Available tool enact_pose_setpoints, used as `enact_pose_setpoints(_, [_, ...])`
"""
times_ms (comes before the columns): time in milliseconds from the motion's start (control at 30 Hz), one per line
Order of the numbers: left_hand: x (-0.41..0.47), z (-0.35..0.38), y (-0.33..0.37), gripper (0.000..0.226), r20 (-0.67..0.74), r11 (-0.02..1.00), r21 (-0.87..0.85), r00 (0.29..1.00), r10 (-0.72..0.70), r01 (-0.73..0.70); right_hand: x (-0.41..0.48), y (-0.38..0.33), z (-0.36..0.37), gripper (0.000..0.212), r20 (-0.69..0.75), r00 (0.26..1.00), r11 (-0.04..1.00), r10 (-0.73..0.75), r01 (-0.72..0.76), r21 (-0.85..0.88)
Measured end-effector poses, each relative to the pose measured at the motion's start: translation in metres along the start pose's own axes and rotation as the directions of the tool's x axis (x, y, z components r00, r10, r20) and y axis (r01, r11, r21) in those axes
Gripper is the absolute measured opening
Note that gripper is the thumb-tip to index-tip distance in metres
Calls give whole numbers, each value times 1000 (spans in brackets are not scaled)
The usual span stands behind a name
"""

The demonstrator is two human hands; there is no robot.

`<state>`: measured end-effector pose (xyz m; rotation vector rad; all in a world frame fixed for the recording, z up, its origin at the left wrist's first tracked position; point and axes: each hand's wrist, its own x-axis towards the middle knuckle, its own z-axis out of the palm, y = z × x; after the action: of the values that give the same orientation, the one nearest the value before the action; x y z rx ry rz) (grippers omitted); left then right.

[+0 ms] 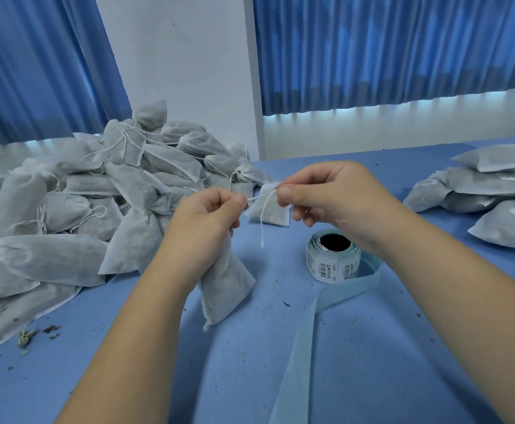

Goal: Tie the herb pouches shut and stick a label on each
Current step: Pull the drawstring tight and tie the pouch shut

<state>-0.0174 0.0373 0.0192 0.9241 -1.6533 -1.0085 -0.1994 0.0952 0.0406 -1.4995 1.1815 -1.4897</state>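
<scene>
The herb pouch hangs from the left hand over the middle of the blue worktop; whether its lower corner rests on the cloth I cannot tell. The left fingers are curled round the gathered neck, with thumb and forefinger pinching the white drawstring. The right hand pinches the same string a little further along, so a short taut run spans the two hands and a loose tail dangles below. The pouch looks light and soft: thin non-woven fabric over loose dried herb, slumping under its own weight, so the bunched neck is probably the only firm place to hold it. The string is fine and likely slippery, best pinched close to the knot with fingertips. A hard tug could tear the fabric or shed crumbs, like the flecks already lying about. The label roll sits just below the right wrist. Untied pouches are heaped at left, and labelled pouches are stacked at right.
</scene>
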Motion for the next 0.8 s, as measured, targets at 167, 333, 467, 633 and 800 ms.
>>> enact_pose_setpoints(167, [0,1,-2,35,46,999,33,999,9,-11,1,4,7,13,37,998,966,52,-60,252])
enact_pose_setpoints(333, [2,1,-4,24,25,995,84,998,50,-52,1,0,-4,31,80,989,989,123,-129,77])
enact_pose_setpoints(467, [2,4,-5,24,32,988,135,997,69,-73,1,-4,-13,31,81,990,991,119,-122,45])
enact_pose_setpoints(633, [2,4,-7,25,54,990,124,997,53,-60,2,0,-13,31,7,994,988,109,-109,109])
enact_pose_setpoints(800, [2,3,-9,24,72,989,142,997,36,-46,4,3,-6,24,-26,993,902,112,-90,421])
